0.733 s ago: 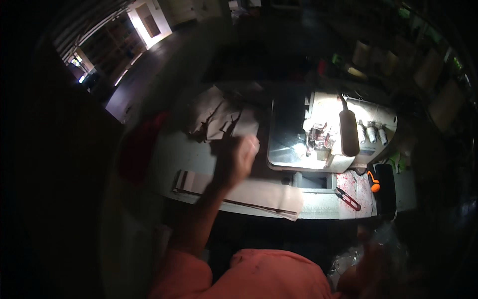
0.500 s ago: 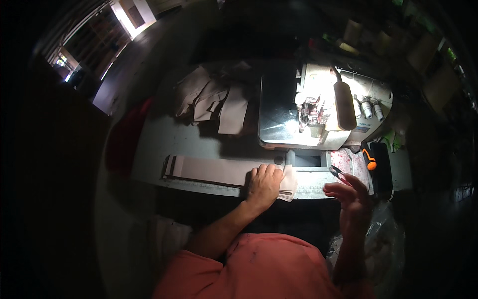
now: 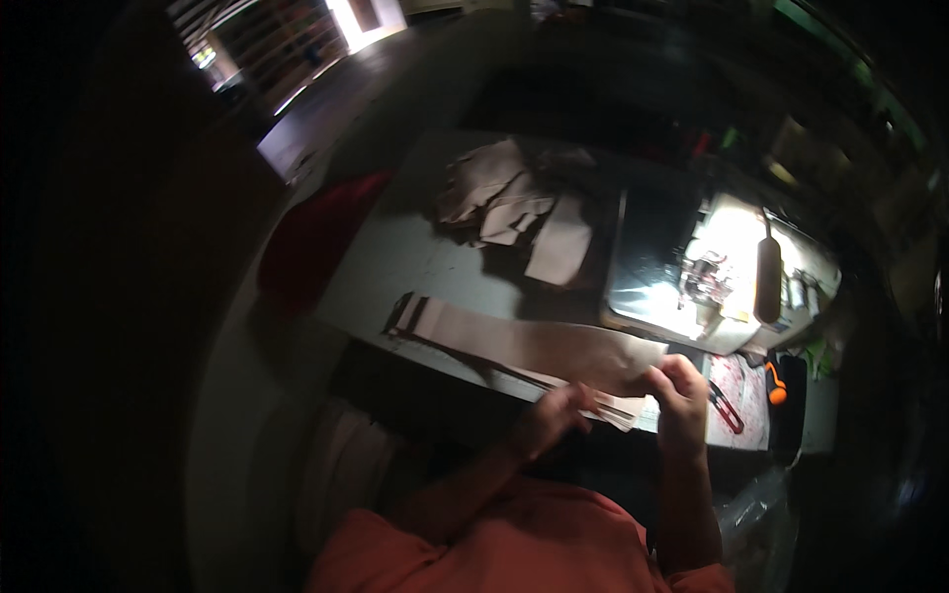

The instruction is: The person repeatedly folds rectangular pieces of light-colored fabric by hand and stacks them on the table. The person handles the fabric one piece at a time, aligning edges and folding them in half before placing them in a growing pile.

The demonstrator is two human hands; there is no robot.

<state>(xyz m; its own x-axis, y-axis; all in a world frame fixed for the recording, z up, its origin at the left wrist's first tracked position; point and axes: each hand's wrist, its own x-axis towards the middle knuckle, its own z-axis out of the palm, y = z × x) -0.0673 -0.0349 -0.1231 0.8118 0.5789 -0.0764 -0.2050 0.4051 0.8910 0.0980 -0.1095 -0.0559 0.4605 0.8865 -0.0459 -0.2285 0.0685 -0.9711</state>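
Both hands pinch the near end of a stack of long tan fabric strips (image 3: 514, 346) at the table's front edge: left hand (image 3: 554, 415) beneath, right hand (image 3: 677, 390) above. Behind stands a glossy, lit sewing machine (image 3: 712, 277); loose flat fabric pieces (image 3: 514, 203) lie beyond.

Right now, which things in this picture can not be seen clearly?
Head view:
- Left hand and right hand fingertips: hidden behind the beige fabric strips they pinch.
- Sewing machine needle area: washed out by lamp glare.
- Fabric pieces at the back: too dim to count.
- Room edges: dark.
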